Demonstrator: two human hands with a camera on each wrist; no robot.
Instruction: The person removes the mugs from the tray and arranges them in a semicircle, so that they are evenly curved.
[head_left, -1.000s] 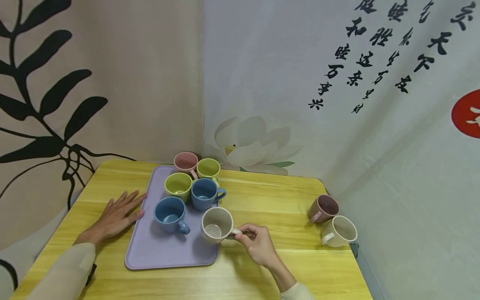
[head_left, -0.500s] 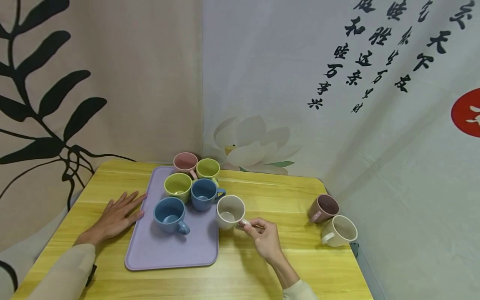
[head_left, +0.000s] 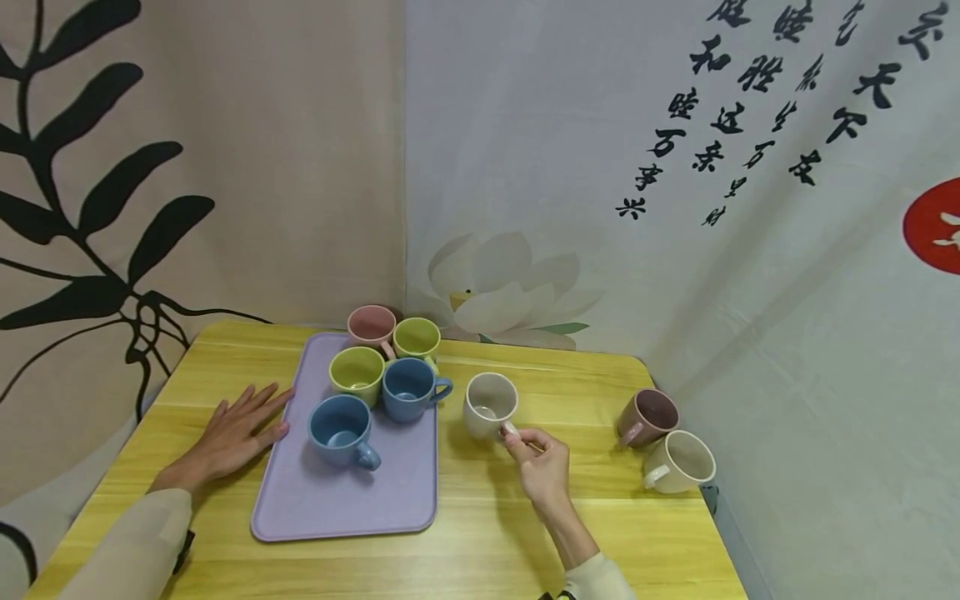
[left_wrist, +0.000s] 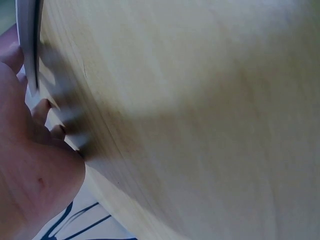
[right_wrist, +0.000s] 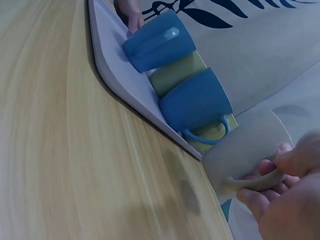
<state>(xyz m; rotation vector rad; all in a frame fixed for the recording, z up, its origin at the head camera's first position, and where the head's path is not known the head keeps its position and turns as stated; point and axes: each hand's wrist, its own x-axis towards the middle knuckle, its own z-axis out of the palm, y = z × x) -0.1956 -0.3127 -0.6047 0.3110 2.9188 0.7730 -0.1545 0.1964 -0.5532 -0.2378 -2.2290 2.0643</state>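
Observation:
My right hand (head_left: 543,467) pinches the handle of an off-white mug (head_left: 491,404) between thumb and fingers. In the right wrist view that mug (right_wrist: 242,147) is upright over the wood, with its shadow apart from it. It is just right of a lilac tray (head_left: 345,508). My left hand (head_left: 232,433) lies with fingers stretched out, fingertips at the tray's left edge. On the tray are two blue mugs, one in front (head_left: 340,433) and one behind (head_left: 407,392), and a green mug (head_left: 356,372). Another green mug (head_left: 417,337) and a pink mug (head_left: 371,325) stand at its back edge.
A brownish-purple mug (head_left: 648,415) and a cream mug (head_left: 678,464) stand side by side near the right edge of the yellow wooden table (head_left: 585,533). Behind the table hangs a printed curtain (head_left: 525,167) with a plant, a lotus and black characters.
My right hand has carried the off-white mug from over the tray's right side, rightward and back, to beyond its edge. The left hand and the other mugs have stayed put.

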